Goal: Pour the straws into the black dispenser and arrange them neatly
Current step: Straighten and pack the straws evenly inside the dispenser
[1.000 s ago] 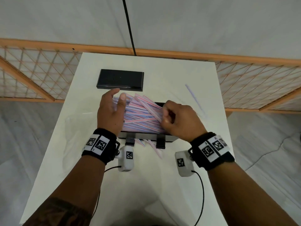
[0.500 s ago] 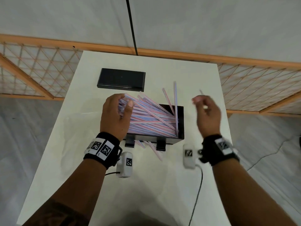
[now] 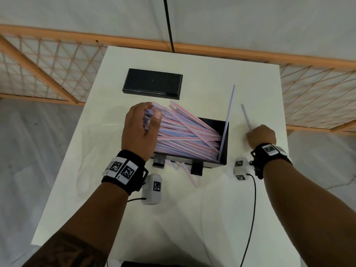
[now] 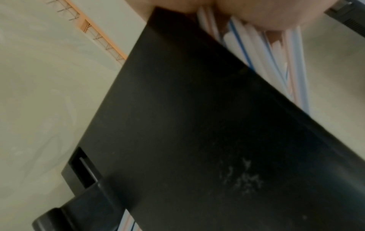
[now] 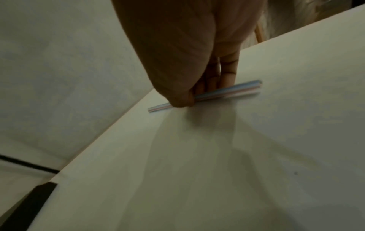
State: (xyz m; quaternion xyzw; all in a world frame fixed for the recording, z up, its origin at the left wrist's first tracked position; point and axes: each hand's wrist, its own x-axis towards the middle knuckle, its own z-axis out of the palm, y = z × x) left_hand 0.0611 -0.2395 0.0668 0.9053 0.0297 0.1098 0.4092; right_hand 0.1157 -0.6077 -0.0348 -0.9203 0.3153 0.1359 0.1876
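Note:
The black dispenser stands mid-table, filled with a slanted heap of pink and blue striped straws. My left hand curls round the straws' raised left ends, thumb on top; in the left wrist view the dispenser wall fills the frame, with the straws under my palm. One straw leans upright at the dispenser's right end. My right hand is down on the table to the right of the dispenser. There it pinches a loose straw, seen close between thumb and fingers.
A flat black lid lies behind the dispenser at the left. A few straws poke out of the dispenser's front opening onto the white table. An orange lattice fence borders the table's far side.
My right hand left the straw heap, swung right and came down onto the table, where it now pinches the loose straw. My left hand kept its hold on the straws' left ends.

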